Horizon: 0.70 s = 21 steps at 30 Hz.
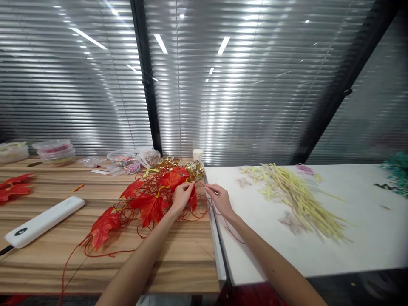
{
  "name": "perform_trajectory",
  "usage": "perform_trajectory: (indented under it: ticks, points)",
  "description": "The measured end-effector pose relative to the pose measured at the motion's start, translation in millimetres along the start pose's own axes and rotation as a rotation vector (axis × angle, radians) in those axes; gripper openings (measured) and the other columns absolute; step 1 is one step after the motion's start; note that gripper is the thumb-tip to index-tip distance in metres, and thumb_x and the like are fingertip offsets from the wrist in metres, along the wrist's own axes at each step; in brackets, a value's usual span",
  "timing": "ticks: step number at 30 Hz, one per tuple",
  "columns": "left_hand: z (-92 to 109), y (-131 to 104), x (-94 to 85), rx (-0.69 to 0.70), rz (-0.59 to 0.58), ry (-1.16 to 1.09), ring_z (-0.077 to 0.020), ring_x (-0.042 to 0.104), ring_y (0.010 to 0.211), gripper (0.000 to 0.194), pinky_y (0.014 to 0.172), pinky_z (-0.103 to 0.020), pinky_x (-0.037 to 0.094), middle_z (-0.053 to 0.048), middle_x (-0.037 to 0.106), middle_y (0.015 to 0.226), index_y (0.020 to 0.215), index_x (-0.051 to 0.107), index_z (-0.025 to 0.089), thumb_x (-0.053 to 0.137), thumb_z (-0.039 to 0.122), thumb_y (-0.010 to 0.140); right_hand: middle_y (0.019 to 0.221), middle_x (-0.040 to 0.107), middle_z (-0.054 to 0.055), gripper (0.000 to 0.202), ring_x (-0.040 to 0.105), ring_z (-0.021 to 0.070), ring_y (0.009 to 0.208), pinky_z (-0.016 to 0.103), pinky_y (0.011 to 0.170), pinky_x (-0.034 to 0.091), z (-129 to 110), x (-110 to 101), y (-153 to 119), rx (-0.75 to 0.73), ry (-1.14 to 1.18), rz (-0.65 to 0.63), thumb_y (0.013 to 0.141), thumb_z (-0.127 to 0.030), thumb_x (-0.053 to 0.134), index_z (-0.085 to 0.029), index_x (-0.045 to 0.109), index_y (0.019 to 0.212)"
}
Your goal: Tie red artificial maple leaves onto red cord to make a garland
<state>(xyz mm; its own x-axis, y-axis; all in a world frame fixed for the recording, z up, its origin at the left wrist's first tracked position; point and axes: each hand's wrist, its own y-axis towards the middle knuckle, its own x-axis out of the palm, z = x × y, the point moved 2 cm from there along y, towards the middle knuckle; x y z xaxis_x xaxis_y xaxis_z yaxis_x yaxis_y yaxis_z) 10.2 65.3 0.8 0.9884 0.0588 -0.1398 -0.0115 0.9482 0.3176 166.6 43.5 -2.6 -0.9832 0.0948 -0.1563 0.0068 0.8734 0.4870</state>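
Note:
My left hand (pixel 182 195) is pinched at the right side of a heap of red artificial maple leaves (pixel 149 208), its fingertips on a leaf's stem or cord too small to tell apart. My right hand (pixel 219 199) pinches a thin red cord (pixel 234 236) just right of it, above the gap between two tables. The fingertips of the two hands are close but apart. Tangled red cord (pixel 127 214) lies among the leaves, and a long strand hangs over the wooden table's front edge.
A white elongated device (pixel 44 222) lies left on the wooden table (pixel 181 265). Plastic tubs (pixel 55 153), gold wrappers (pixel 195 169) and a paper cup (pixel 197 154) stand at the back. Yellow strips (pixel 299 199) spread over the white table (pixel 255 259); teal foliage (pixel 397 172) is far right.

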Motion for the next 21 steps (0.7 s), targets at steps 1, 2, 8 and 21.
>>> perform_trajectory:
  ticks: [1, 2, 8, 21]
  points:
    - [-0.6, 0.4, 0.3, -0.013, -0.018, -0.036, -0.0146, 0.053, 0.065, 0.030, 0.064, -0.024, 0.039, -0.003, 0.061, 0.067, 0.066, 0.063, 0.014, 0.055, 0.043, 0.071, 0.085, 0.064, 0.007, 0.023, 0.055, 0.0194, 0.079, 0.031, 0.073, 0.043, 0.5, 0.1, 0.1, 0.005, 0.005, -0.001, 0.076, -0.038, 0.054, -0.021, 0.068, 0.084]
    - [-1.0, 0.7, 0.8, -0.023, -0.037, -0.074, -0.0152, 0.055, 0.067, 0.028, 0.065, -0.025, 0.040, -0.004, 0.063, 0.071, 0.071, 0.064, 0.014, 0.056, 0.042, 0.070, 0.085, 0.064, 0.007, 0.024, 0.056, 0.0196, 0.079, 0.031, 0.073, 0.044, 1.2, 0.3, 0.3, 0.010, 0.009, 0.001, 0.076, -0.038, 0.054, -0.020, 0.068, 0.083]
    - [-1.4, -0.5, 5.1, -0.043, -0.081, -0.167, -0.0171, 0.059, 0.078, 0.031, 0.074, -0.028, 0.044, -0.009, 0.065, 0.088, 0.087, 0.063, 0.013, 0.064, 0.035, 0.065, 0.085, 0.066, 0.007, 0.023, 0.057, 0.0200, 0.075, 0.033, 0.073, 0.045, 7.0, 0.1, 2.7, 0.076, -0.002, 0.017, 0.074, -0.036, 0.056, -0.019, 0.068, 0.083]
    - [10.1, -5.7, 6.9, 0.042, -0.094, -0.078, -0.0150, 0.056, 0.066, 0.027, 0.063, -0.024, 0.042, -0.004, 0.065, 0.072, 0.073, 0.065, 0.014, 0.060, 0.040, 0.068, 0.085, 0.068, 0.006, 0.023, 0.060, 0.0205, 0.075, 0.033, 0.069, 0.046, 3.7, 2.1, 2.7, 0.099, 0.050, -0.134, 0.071, -0.035, 0.059, -0.020, 0.069, 0.085]
